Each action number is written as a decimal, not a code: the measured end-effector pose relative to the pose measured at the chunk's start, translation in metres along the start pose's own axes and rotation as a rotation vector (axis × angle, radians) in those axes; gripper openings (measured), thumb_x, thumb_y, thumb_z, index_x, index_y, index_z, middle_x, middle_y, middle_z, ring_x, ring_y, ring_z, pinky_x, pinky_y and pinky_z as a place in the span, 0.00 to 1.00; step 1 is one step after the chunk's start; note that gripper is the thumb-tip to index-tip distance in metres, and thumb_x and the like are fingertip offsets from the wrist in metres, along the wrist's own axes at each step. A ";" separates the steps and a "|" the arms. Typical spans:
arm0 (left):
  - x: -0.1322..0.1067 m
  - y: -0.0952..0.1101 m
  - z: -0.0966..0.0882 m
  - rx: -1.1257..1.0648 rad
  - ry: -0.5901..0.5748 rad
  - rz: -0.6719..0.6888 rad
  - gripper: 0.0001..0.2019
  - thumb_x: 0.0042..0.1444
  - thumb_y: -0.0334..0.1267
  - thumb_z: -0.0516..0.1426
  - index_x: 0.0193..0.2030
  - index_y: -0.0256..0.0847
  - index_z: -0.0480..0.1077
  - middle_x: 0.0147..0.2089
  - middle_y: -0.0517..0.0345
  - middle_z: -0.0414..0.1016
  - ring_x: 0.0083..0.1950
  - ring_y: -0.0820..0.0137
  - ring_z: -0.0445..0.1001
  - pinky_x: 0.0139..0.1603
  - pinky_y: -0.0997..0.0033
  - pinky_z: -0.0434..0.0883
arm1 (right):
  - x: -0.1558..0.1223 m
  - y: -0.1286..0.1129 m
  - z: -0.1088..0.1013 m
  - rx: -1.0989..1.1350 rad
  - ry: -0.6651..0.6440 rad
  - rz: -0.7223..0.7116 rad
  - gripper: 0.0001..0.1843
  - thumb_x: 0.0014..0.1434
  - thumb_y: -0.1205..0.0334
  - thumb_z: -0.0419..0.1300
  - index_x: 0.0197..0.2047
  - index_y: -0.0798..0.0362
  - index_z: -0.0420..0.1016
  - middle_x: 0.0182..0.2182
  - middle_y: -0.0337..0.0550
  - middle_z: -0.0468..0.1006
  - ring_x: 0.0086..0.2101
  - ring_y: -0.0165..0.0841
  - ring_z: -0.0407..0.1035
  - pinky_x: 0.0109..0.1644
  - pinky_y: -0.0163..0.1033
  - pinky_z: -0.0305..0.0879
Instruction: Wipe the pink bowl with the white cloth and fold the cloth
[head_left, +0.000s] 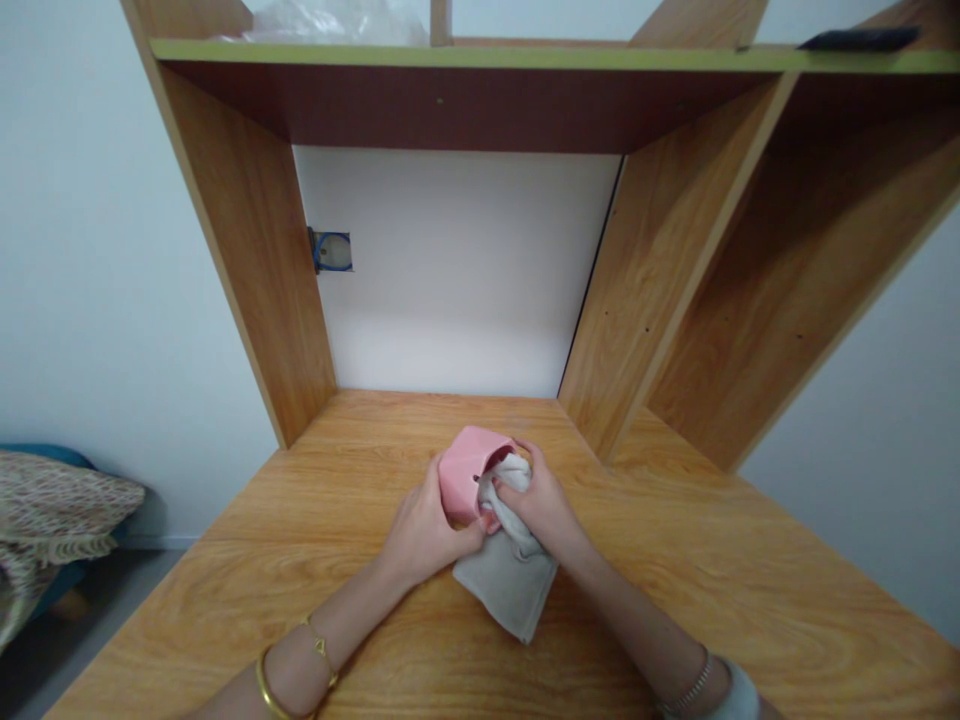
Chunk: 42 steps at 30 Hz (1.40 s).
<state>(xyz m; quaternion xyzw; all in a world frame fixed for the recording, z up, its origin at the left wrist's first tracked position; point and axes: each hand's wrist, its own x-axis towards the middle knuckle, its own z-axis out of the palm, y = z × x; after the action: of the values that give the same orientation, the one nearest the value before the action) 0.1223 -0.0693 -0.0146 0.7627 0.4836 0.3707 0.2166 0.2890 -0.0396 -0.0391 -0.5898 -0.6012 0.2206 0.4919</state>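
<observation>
My left hand is wrapped round a pink cup, which is tipped with its mouth toward the right, just above the wooden desk. My right hand grips a grey-white cloth and pushes part of it into the cup's mouth. The remainder of the cloth hangs down and lies on the desk between my wrists. Gold bangles sit on my left wrist, and a thin bracelet on my right.
The desk has a wooden hutch: upright panels at left and right, a shelf overhead, a white back wall with a blue-edged socket hole. A patterned fabric lies low at far left.
</observation>
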 end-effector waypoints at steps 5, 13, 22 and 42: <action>-0.001 -0.003 -0.004 0.135 -0.035 0.012 0.44 0.44 0.45 0.56 0.63 0.35 0.36 0.45 0.47 0.70 0.40 0.59 0.71 0.40 0.62 0.67 | -0.002 -0.012 -0.011 -0.160 0.003 -0.017 0.35 0.43 0.64 0.56 0.56 0.55 0.52 0.31 0.42 0.73 0.26 0.32 0.67 0.30 0.34 0.62; -0.001 0.000 -0.011 0.253 -0.079 0.076 0.43 0.43 0.45 0.55 0.63 0.34 0.38 0.39 0.48 0.72 0.35 0.57 0.72 0.37 0.60 0.67 | -0.008 -0.024 -0.019 -0.341 -0.051 -0.062 0.37 0.46 0.60 0.56 0.60 0.49 0.47 0.24 0.37 0.73 0.24 0.33 0.67 0.27 0.33 0.58; 0.000 0.000 -0.012 0.326 -0.095 0.088 0.42 0.43 0.47 0.54 0.63 0.35 0.42 0.36 0.49 0.73 0.34 0.57 0.72 0.38 0.59 0.66 | -0.013 -0.026 -0.021 -0.387 -0.184 -0.185 0.36 0.49 0.67 0.51 0.61 0.51 0.45 0.30 0.42 0.75 0.30 0.34 0.69 0.33 0.34 0.60; -0.003 -0.005 0.004 -0.160 -0.084 0.068 0.44 0.50 0.49 0.56 0.63 0.35 0.30 0.52 0.44 0.64 0.49 0.62 0.67 0.46 0.65 0.65 | -0.001 -0.007 -0.006 0.178 -0.023 -0.076 0.25 0.48 0.67 0.49 0.51 0.54 0.57 0.46 0.47 0.70 0.44 0.33 0.66 0.49 0.42 0.60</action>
<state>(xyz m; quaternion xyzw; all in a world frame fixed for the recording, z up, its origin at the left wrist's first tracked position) 0.1223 -0.0695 -0.0217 0.7739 0.4167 0.3829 0.2843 0.2902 -0.0437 -0.0312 -0.5181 -0.6067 0.2613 0.5433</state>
